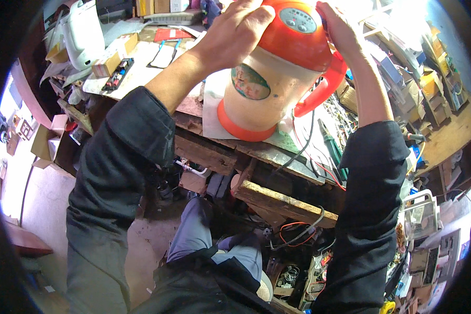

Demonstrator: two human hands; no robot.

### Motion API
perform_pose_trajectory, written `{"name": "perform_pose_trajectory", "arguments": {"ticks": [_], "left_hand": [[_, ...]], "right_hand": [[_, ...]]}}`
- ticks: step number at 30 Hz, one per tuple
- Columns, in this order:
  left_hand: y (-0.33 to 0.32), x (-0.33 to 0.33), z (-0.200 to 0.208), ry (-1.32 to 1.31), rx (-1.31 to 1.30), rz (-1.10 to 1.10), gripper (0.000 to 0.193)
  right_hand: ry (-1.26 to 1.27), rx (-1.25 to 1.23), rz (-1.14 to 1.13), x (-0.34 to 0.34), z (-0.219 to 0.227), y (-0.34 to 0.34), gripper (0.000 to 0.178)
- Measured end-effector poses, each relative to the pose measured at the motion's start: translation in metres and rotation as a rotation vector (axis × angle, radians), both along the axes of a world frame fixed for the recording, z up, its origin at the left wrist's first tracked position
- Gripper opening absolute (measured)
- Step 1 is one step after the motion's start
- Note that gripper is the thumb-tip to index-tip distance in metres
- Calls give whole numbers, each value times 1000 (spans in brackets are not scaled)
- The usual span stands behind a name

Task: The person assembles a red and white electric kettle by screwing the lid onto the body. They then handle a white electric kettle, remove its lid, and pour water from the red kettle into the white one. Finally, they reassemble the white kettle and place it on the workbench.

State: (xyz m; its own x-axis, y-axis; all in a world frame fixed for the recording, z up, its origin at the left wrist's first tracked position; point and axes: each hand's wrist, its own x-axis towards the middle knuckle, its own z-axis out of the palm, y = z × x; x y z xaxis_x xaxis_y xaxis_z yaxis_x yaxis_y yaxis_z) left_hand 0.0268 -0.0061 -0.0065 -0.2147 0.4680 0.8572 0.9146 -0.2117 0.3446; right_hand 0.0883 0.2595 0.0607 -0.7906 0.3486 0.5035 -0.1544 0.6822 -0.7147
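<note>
A large electric kettle (pixel 285 86) with a cream body, an orange base and an orange top stands near the front edge of the workbench. It looks tilted in this wide view. My left hand (pixel 238 34) grips the left side of its orange top, thumb toward the round grey panel (pixel 297 21). On the opposite side, my right hand (pixel 341 26) holds the top's edge, just above the red handle (pixel 327 86). The upper edge of the picture cuts off some fingertips. An oval picture label (pixel 250 81) sits on the kettle's front.
Green-handled pliers (pixel 332 149) and loose wires lie right of the kettle. A white appliance (pixel 82 34), a cardboard box (pixel 114 55) and a red-and-blue tool (pixel 167 49) are at the left. Cluttered shelves (pixel 429 89) line the right. A wooden drawer edge (pixel 282 201) juts out below the bench.
</note>
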Motion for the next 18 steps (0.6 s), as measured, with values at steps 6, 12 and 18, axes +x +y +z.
{"name": "perform_pose_trajectory", "arguments": {"ticks": [6, 12, 18], "left_hand": [[-1, 5, 3, -65, 2, -20, 68], [-2, 8, 3, -83, 1, -31, 67], [7, -9, -3, -26, 10, 4, 68]], "right_hand": [[-6, -11, -24, 2, 1, 2, 39], [15, 26, -50, 5, 1, -2, 41], [-18, 41, -27, 6, 3, -3, 43]]}}
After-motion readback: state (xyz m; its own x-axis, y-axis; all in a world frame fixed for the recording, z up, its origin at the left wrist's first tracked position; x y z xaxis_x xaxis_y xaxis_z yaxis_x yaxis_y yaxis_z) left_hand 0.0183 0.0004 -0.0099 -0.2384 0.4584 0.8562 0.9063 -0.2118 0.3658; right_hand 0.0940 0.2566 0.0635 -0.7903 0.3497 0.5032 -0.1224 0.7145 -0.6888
